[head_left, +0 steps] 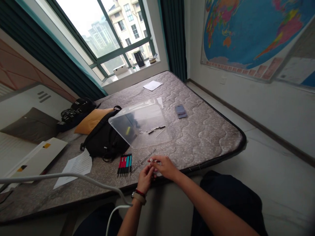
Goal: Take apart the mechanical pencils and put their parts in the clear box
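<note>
Bare forearms (pixel 197 205) reaching over the near edge of the mattress (pixel 197 137), right hand (pixel 167 167) with fingers (pixel 158 161) pinching a small white ring (pixel 151 160), left hand (pixel 145 178) curled close beneath it, seemingly steadying it for a near look, just beside a row of red-and-teal slim tools (pixel 124 165).

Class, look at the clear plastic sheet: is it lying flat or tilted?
Tilted: the clear plastic sheet has its left edge raised on the black bag, above the mattress.
</note>
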The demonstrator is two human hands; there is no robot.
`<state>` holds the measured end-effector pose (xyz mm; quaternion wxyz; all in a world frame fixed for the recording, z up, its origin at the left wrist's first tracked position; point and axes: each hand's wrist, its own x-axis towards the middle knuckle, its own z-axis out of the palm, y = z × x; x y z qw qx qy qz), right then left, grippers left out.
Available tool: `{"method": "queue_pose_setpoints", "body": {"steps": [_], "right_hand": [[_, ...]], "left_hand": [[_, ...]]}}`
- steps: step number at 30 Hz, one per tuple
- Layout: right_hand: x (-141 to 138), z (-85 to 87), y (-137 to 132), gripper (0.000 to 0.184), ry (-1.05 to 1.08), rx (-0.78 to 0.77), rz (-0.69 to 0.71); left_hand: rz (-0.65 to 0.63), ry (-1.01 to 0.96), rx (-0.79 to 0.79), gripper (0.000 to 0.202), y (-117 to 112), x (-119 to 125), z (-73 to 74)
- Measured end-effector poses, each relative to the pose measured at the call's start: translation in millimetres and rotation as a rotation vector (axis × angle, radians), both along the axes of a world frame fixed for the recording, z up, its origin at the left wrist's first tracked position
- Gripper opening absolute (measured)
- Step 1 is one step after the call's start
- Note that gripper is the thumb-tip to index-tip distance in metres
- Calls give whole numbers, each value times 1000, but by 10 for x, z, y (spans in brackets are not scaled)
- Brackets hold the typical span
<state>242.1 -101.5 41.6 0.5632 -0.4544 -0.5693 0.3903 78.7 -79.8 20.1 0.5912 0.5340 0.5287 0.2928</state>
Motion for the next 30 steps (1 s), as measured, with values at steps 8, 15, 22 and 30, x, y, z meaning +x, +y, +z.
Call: {"method": "queue_pose_setpoints", "body": {"steps": [8, 15, 22, 30], "right_hand": [[96, -41, 46, 26, 124, 134, 29], [188, -171, 165, 26, 209, 54, 2], [165, -229, 266, 25, 353, -5, 38], [155, -216, 262, 24, 372, -29, 58]], "left_hand": [[18, 139, -72, 52, 187, -66, -92], [-15, 222, -283, 51, 432, -6, -74], [-4, 230, -287, 50, 443, -14, -101], [-14, 228, -272, 49, 434, -12, -64]]}}
